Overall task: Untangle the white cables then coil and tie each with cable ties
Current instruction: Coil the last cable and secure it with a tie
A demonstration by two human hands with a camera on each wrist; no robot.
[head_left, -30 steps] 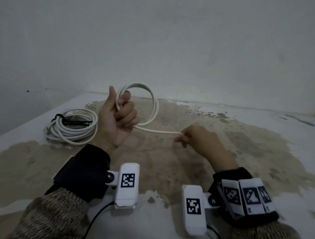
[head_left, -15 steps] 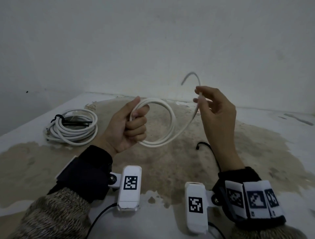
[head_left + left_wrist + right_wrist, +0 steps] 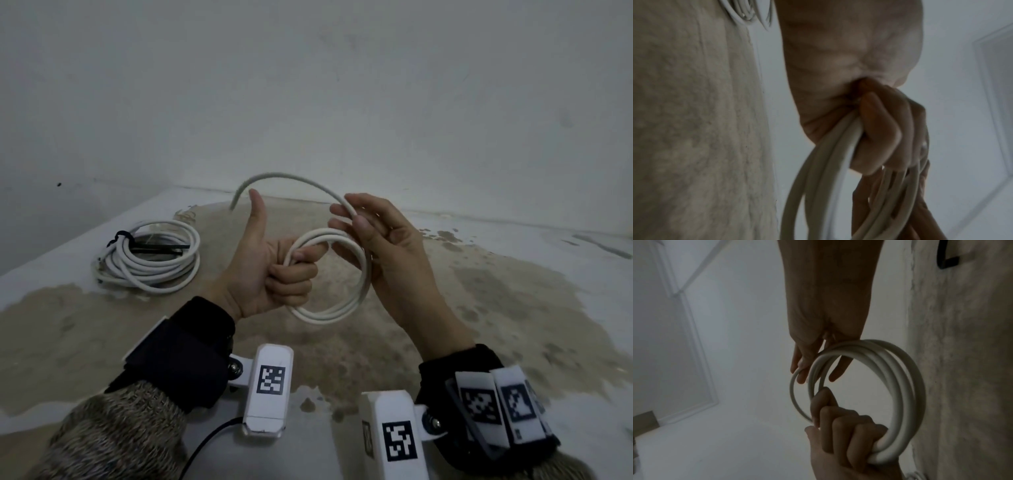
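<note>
Above the table [image 3: 513,308], our left hand [image 3: 270,270] clenches the white cable [image 3: 342,308] coil, our right hand [image 3: 383,240] pinches its free end; only the head view shows a tied coil [image 3: 150,260] lying left.

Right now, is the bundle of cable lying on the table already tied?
Yes, the coiled cable on the table has a black tie wrapped around its loops at the left side, seen from the head view.

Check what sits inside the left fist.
The left hand grips several turns of the white cable coil; its curled fingers cover the gripped stretch, so how the turns lie there is hidden.
</note>
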